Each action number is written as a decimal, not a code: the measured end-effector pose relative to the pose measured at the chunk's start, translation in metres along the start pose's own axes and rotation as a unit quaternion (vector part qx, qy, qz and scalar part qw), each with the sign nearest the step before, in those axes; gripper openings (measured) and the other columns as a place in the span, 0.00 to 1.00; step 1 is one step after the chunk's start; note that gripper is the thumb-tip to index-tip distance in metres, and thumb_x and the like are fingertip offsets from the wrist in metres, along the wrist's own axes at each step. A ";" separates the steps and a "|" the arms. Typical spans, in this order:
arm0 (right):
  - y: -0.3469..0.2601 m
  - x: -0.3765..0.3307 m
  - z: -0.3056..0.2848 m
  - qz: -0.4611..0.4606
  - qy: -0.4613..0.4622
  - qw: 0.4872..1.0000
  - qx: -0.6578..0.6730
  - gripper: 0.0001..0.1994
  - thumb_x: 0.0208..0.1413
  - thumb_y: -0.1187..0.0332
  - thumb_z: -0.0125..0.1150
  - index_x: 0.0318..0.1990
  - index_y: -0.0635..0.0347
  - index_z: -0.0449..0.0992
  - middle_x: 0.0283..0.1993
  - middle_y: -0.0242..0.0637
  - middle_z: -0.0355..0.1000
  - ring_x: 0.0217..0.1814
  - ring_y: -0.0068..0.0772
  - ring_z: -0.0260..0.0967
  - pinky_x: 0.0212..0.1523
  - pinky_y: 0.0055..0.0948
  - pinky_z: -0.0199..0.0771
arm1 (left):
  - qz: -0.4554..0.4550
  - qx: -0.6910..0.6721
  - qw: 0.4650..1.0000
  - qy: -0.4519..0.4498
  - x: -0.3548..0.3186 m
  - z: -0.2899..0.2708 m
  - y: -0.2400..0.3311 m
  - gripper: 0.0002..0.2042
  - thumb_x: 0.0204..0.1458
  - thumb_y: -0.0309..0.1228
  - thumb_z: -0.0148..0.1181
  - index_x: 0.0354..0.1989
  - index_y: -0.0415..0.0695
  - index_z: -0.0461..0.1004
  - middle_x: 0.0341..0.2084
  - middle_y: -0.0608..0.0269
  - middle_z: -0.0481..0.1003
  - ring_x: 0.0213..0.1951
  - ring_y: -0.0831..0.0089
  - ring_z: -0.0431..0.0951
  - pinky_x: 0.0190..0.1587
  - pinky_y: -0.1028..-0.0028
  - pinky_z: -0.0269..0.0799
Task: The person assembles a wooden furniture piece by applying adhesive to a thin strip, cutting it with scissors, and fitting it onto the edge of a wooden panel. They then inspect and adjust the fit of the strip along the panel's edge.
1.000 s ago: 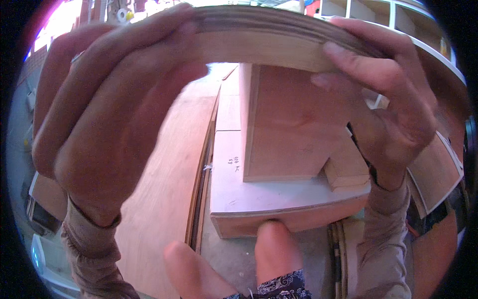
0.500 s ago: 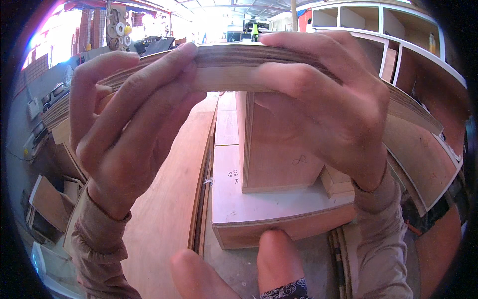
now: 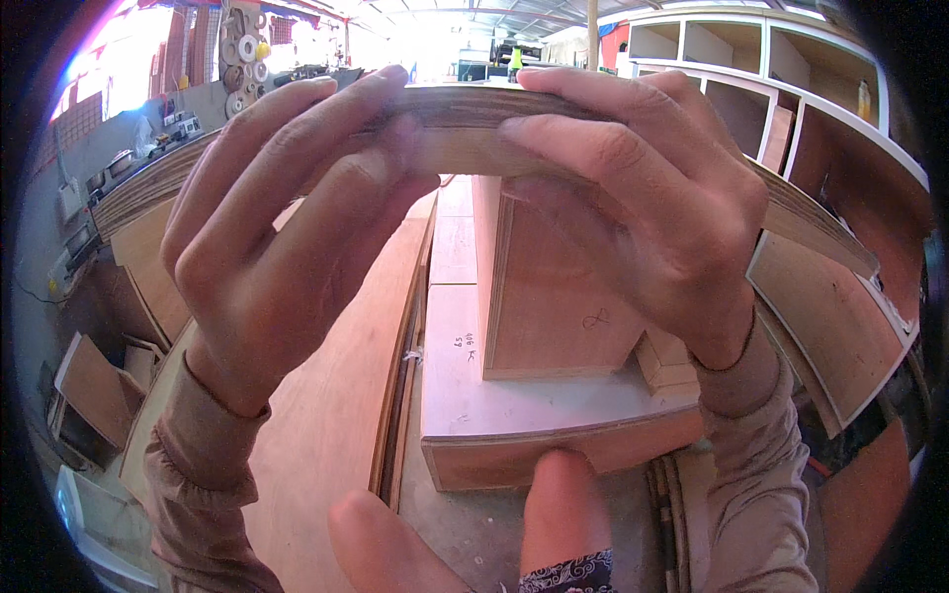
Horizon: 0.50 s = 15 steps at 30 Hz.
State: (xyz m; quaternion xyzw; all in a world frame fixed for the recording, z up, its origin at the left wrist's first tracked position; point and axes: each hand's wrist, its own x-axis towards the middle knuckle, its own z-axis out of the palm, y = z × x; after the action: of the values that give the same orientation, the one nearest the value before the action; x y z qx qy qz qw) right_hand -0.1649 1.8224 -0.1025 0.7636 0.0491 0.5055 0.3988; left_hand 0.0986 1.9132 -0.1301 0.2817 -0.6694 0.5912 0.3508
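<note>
Both my hands grip the near edge of a long plywood board (image 3: 460,124), held up close in front of the camera so that its layered edge runs across the view. My left hand (image 3: 287,237) wraps the edge left of centre, fingers over the top. My right hand (image 3: 643,208) wraps it right of centre. The two hands nearly touch at the middle. The board's right end (image 3: 820,232) slopes down toward the shelves.
Below stands a plywood box part (image 3: 554,296) on a flat plywood slab (image 3: 534,415). A long plywood sheet (image 3: 336,395) lies to the left. White-edged shelf units (image 3: 791,89) stand at right. My knees (image 3: 554,514) show at the bottom. Offcuts (image 3: 94,385) lie at left.
Both hands have slid inward along the board's edge and now sit close together. The board has come lower in the view, so the workshop behind shows above it.
</note>
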 end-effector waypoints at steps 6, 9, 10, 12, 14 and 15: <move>0.004 0.005 0.001 0.038 -0.017 0.999 -0.013 0.19 0.44 0.71 0.83 0.46 0.59 0.85 0.52 0.37 0.84 0.49 0.41 0.79 0.47 0.36 0.79 | -0.021 0.008 1.000 0.002 0.005 0.008 -0.002 0.16 0.48 0.26 0.82 0.46 0.43 0.87 0.54 0.56 0.87 0.59 0.56 0.85 0.58 0.61 0.84; 0.000 0.004 -0.003 0.062 -0.037 0.997 -0.022 0.18 0.47 0.70 0.82 0.46 0.59 0.84 0.51 0.36 0.83 0.49 0.41 0.78 0.49 0.38 0.78 | -0.038 0.018 0.999 0.002 0.006 0.010 0.003 0.16 0.48 0.26 0.82 0.46 0.43 0.87 0.55 0.56 0.87 0.59 0.56 0.85 0.58 0.61 0.83; 0.000 0.004 -0.004 0.071 -0.044 0.996 -0.022 0.18 0.47 0.70 0.81 0.47 0.59 0.84 0.51 0.36 0.82 0.49 0.41 0.77 0.49 0.38 0.77 | -0.040 0.019 0.999 0.002 0.007 0.012 0.004 0.16 0.48 0.26 0.82 0.46 0.43 0.87 0.55 0.56 0.87 0.59 0.56 0.85 0.58 0.61 0.83; 0.001 0.003 -0.006 0.075 -0.055 0.995 -0.025 0.18 0.48 0.69 0.81 0.47 0.59 0.84 0.51 0.36 0.82 0.49 0.42 0.77 0.49 0.39 0.77 | -0.041 0.016 0.999 0.001 0.008 0.014 0.005 0.16 0.49 0.26 0.82 0.46 0.43 0.87 0.55 0.56 0.86 0.60 0.56 0.85 0.58 0.62 0.83; 0.005 0.004 -0.007 0.067 -0.055 0.996 -0.029 0.18 0.48 0.69 0.81 0.48 0.59 0.84 0.52 0.37 0.82 0.49 0.42 0.77 0.49 0.39 0.76 | -0.042 0.009 0.999 0.001 0.009 0.015 0.005 0.16 0.49 0.26 0.82 0.46 0.43 0.87 0.56 0.56 0.86 0.60 0.56 0.85 0.57 0.61 0.83; 0.006 0.004 -0.007 0.062 -0.053 0.996 -0.030 0.18 0.48 0.69 0.81 0.48 0.59 0.84 0.52 0.37 0.82 0.49 0.43 0.77 0.49 0.39 0.76 | -0.045 0.006 0.999 0.002 0.009 0.016 0.004 0.16 0.49 0.26 0.82 0.46 0.43 0.87 0.56 0.56 0.86 0.60 0.55 0.85 0.57 0.61 0.83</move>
State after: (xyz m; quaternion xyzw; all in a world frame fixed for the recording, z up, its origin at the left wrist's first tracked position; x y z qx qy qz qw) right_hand -0.1705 1.8243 -0.0941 0.7785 -0.0351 0.4892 0.3917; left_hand 0.0877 1.8985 -0.1261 0.3127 -0.6516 0.5794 0.3768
